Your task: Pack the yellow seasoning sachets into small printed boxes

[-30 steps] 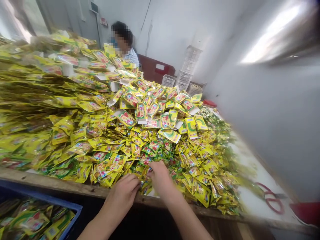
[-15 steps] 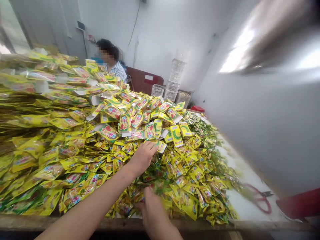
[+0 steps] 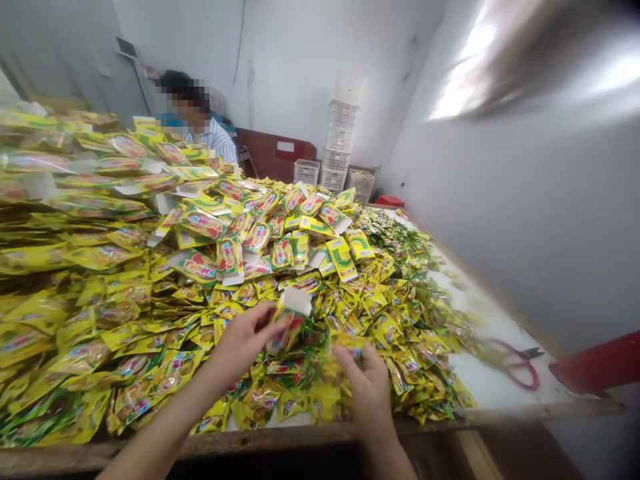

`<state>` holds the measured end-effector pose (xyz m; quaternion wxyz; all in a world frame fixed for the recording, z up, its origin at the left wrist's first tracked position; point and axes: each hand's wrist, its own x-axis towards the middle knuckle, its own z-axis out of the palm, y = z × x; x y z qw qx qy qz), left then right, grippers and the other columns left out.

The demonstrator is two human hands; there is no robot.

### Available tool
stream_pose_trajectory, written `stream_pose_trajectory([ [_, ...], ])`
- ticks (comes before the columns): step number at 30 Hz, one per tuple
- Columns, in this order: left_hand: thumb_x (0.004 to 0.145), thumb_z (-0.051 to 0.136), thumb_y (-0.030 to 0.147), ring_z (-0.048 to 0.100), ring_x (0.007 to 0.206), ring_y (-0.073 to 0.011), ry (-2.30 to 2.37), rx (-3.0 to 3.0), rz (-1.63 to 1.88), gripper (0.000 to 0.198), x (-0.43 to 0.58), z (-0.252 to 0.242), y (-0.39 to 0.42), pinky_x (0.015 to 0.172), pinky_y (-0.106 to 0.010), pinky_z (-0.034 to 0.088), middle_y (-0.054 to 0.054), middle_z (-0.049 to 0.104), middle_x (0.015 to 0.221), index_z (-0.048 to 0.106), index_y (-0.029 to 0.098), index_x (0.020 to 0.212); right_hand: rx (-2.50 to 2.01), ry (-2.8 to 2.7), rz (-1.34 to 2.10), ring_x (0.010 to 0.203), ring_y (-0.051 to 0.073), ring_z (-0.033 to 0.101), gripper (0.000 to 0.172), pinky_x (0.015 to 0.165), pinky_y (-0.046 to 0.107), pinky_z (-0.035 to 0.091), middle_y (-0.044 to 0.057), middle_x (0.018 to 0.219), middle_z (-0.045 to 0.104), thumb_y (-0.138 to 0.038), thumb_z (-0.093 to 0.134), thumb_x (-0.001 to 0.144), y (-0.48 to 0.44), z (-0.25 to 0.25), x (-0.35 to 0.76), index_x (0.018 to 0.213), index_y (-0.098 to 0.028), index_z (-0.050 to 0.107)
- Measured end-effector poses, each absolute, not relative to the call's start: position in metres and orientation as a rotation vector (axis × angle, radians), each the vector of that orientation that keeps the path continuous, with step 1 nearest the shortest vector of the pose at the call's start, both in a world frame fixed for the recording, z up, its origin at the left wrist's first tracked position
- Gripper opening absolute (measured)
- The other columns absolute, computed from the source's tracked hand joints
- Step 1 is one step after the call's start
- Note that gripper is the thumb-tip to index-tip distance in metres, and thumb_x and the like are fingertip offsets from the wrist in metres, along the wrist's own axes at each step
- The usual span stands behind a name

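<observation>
1. Left hand (image 3: 245, 341) is closed on a yellow foil sachet (image 3: 289, 327) with a white card end; the sachet is pinched between thumb and fingers and held up just above the heap.
2. Right hand (image 3: 367, 393) is raised and half curled, with a second yellow sachet (image 3: 346, 347) blurred at the fingertips; whether it is gripped cannot be told.
3. Both hands are over the near side of a heap of sachets (image 3: 150, 320), which rises away from them across the table.
4. Risk: the foil looks slick, so a sachet could be lost from a light pinch and drop back into the heap.
5. Risk: the heap is loose and sloped, so a pull low down could set off a slide toward the hands.
6. Near limit: sachets lie close to the wooden table edge (image 3: 280, 437), so a push toward it could send some over.
7. Room: white table top (image 3: 480, 377) shows right of the heap, with red-handled scissors (image 3: 515, 363) lying on it.
8. Far side: a person (image 3: 200, 127) in a striped shirt sits beyond the heap, well apart from the hands.
</observation>
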<state>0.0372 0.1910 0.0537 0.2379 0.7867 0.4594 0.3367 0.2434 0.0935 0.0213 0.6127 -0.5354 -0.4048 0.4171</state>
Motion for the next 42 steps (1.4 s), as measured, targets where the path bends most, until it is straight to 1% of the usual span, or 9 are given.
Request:
stream_pose_trajectory([
  [4, 0.088, 0.059, 0.037, 0.068, 0.097, -0.0236, 1.083, 1.644, 0.863, 0.025, 0.017, 0.012, 0.129, 0.083, -0.03, 0.052, -0.004, 0.073, 0.1, 0.065, 0.022, 0.107, -1.143, -1.285, 0.75, 0.088, 0.021, 0.062, 0.017, 0.078, 0.032, 0.05, 0.005, 0.095, 0.068, -0.031, 0.067, 0.086, 0.108, 0.038, 0.219, 0.101, -0.022, 0.067],
  [7, 0.086, 0.062, 0.036, 0.067, 0.097, -0.0248, 1.181, 1.591, 0.925, 0.024, 0.01, -0.009, 0.108, 0.084, -0.031, 0.052, -0.005, 0.073, 0.102, 0.067, 0.022, 0.105, -1.125, -1.682, 0.567, 0.095, 0.022, 0.058, 0.018, 0.087, 0.035, 0.046, 0.005, 0.098, 0.066, -0.019, 0.063, 0.087, 0.113, 0.03, 0.2, 0.104, -0.024, 0.068],
  [12, 0.088, 0.059, 0.036, 0.068, 0.09, -0.024, 1.256, 1.646, 0.98, 0.022, 0.008, -0.017, 0.098, 0.075, -0.029, 0.052, -0.003, 0.075, 0.095, 0.069, 0.024, 0.103, -1.291, -2.024, 0.539, 0.089, 0.02, 0.057, 0.018, 0.079, 0.03, 0.046, 0.004, 0.095, 0.06, -0.01, 0.061, 0.084, 0.109, 0.031, 0.199, 0.096, -0.022, 0.066],
  [16, 0.084, 0.064, 0.035, 0.066, 0.102, -0.0257, 1.182, 1.55, 1.037, 0.028, 0.011, -0.021, 0.097, 0.086, -0.031, 0.052, -0.004, 0.073, 0.108, 0.068, 0.025, 0.11, -1.281, -2.192, 0.547, 0.086, 0.018, 0.057, 0.028, 0.075, 0.028, 0.046, 0.005, 0.1, 0.059, -0.002, 0.055, 0.082, 0.106, 0.05, 0.203, 0.101, -0.022, 0.064],
  [21, 0.08, 0.07, 0.033, 0.064, 0.103, -0.0255, 0.987, 1.333, 1.081, 0.027, 0.016, -0.02, 0.103, 0.091, -0.033, 0.05, -0.006, 0.072, 0.105, 0.07, 0.021, 0.104, -1.245, -1.993, 0.501, 0.086, 0.018, 0.056, 0.016, 0.076, 0.028, 0.045, 0.002, 0.09, 0.062, -0.01, 0.068, 0.081, 0.114, 0.052, 0.193, 0.092, -0.022, 0.067],
  [28, 0.08, 0.071, 0.033, 0.061, 0.088, -0.0208, 0.947, 1.3, 1.036, 0.022, 0.011, -0.017, 0.104, 0.08, -0.027, 0.048, -0.003, 0.07, 0.092, 0.069, 0.019, 0.098, -1.127, -2.136, 0.476, 0.11, 0.024, 0.047, 0.003, 0.093, 0.038, 0.042, 0.004, 0.112, 0.06, -0.024, 0.075, 0.081, 0.115, 0.018, 0.184, 0.078, -0.025, 0.074],
  [35, 0.082, 0.069, 0.034, 0.064, 0.098, -0.0233, 0.97, 1.26, 1.045, 0.025, 0.007, -0.025, 0.103, 0.087, -0.03, 0.049, -0.004, 0.072, 0.104, 0.069, 0.022, 0.104, -1.152, -1.63, 0.755, 0.102, 0.022, 0.057, 0.018, 0.087, 0.035, 0.048, 0.006, 0.107, 0.062, -0.021, 0.067, 0.085, 0.095, 0.006, 0.186, 0.101, -0.026, 0.072],
  [38, 0.086, 0.064, 0.038, 0.061, 0.111, -0.0259, 1.029, 1.34, 0.984, 0.032, 0.001, -0.022, 0.098, 0.1, -0.035, 0.044, -0.004, 0.071, 0.117, 0.069, 0.025, 0.114, -1.179, -1.225, 1.09, 0.072, 0.017, 0.06, 0.017, 0.06, 0.027, 0.052, 0.005, 0.088, 0.065, -0.028, 0.066, 0.084, 0.091, -0.001, 0.183, 0.099, -0.021, 0.069],
  [42, 0.093, 0.05, 0.043, 0.053, 0.126, -0.0246, 1.058, 1.321, 0.89, 0.035, -0.006, -0.007, 0.09, 0.114, -0.039, 0.031, -0.002, 0.068, 0.126, 0.07, 0.029, 0.118, -1.086, -0.997, 1.486, 0.044, 0.007, 0.042, 0.021, 0.035, 0.018, 0.037, -0.002, 0.067, 0.058, -0.033, 0.073, 0.073, 0.094, -0.012, 0.172, 0.087, -0.017, 0.069],
])
